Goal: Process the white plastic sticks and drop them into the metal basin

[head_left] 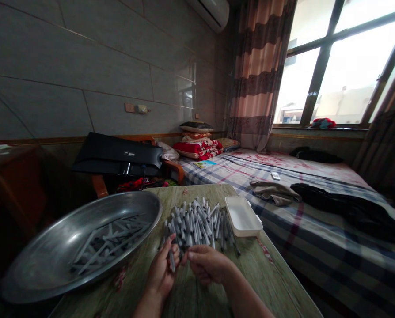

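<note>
My left hand (161, 270) is closed around a slim, pale pen (172, 261), held at a tilt above the table's near half. Close beside it, my right hand (208, 264) has thumb and forefinger pinched together; whatever is between them is too small to make out. Just beyond both hands lies a heap of similar pens (194, 221), grey-white with dark ends, spread on the wooden table (184, 304). To the left, a large oval metal basin (68, 221) holds many more pale, stick-like pieces (108, 243).
A white plastic box (242, 216) sits at the table's right edge. Right of the table is a bed (230, 174) with a plaid sheet, dark clothing (346, 205) and folded quilts (197, 148). Behind the basin, a black monitor (121, 154) leans on a wooden chair.
</note>
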### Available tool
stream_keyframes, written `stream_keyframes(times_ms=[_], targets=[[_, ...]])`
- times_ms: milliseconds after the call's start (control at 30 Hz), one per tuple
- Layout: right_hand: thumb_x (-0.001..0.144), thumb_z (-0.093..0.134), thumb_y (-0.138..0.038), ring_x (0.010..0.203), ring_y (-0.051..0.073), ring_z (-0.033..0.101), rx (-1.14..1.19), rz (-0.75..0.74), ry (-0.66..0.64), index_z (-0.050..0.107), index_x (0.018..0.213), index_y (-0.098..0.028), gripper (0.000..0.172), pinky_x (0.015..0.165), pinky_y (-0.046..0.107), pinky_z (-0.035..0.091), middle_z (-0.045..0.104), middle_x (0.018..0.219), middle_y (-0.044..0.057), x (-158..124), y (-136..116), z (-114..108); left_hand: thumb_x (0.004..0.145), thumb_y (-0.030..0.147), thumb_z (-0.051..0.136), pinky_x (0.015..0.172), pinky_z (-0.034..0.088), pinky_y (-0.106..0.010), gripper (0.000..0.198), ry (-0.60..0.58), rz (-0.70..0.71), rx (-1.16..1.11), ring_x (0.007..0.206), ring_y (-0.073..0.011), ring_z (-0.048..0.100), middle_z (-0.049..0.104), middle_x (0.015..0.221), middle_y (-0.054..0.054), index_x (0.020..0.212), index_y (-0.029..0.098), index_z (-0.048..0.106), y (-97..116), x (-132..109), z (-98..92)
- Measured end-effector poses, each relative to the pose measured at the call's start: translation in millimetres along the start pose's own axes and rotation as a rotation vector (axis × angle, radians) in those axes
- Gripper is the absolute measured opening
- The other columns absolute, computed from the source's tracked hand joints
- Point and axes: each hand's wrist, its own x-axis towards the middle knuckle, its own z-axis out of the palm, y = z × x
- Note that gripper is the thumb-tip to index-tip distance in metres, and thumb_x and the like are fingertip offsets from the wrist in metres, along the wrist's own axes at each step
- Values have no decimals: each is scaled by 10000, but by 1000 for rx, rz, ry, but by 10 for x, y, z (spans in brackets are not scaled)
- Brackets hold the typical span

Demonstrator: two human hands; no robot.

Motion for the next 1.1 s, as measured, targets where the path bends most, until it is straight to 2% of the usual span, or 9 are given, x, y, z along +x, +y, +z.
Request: stream_keyframes(times_ms=[67,167,267,500,633,800,933,1000,1100], targets=[[779,610,-442,331,51,242,69,-78,109,586,907,-166,305,350,181,196,372,447,-111,68,39,-13,813,250,647,336,254,-113,336,5,-53,72,347,-24,354,434,559,92,1122,206,523,-15,2,-14],[668,621,-360,367,70,350,141,-176,356,560,894,-176,297,360,186,264,468,504,-83,189,96,-37,814,282,633,309,198,-123,440,-56,-148,209,310,-38,301,399,523,110,1220,237,470,-42,-35,-2],[609,600,-335,346,67,304,117,-175,536,532,826,-191,269,337,183,239,440,464,-95,261,129,-55,798,386,639,306,181,-132,474,-119,-123,329,295,-40,258,376,490,120,1223,246,485,-65,-106,32],[676,682,-498,343,41,262,79,-114,369,492,848,-203,391,353,175,125,409,472,-117,181,100,51,748,472,673,305,155,-154,672,-210,-177,492,281,-53,281,417,459,101,1348,262,457,-87,-235,45],[656,730,-459,348,30,250,178,-128,311,454,794,-207,398,378,186,85,398,478,-116,147,67,51,750,432,680,321,218,-163,574,-262,-211,375,313,-50,293,470,495,65,1269,223,546,-36,-227,40],[603,736,-315,369,27,282,361,-215,343,418,739,-208,362,390,189,62,528,563,-65,180,63,-52,675,265,719,441,378,-191,434,-253,19,419,503,-99,507,624,710,8,1101,224,646,-54,-204,92],[577,756,-309,365,23,282,337,-241,349,428,732,-205,377,387,183,79,542,553,-63,167,55,-50,643,288,776,753,474,-254,382,-177,337,608,866,-187,615,676,939,-36,1011,220,698,-99,-178,122],[604,761,-362,354,23,272,272,-227,318,442,748,-204,383,387,181,89,530,523,-71,146,45,-11,643,422,775,746,472,-278,364,-97,419,657,837,-205,606,682,905,-56,924,197,720,-86,-143,106],[632,756,-420,342,29,293,150,-156,275,474,809,-201,398,389,173,108,543,508,-69,136,45,46,589,570,761,606,455,-278,465,6,404,616,657,-188,566,667,746,-48,817,166,719,-40,-92,66]])
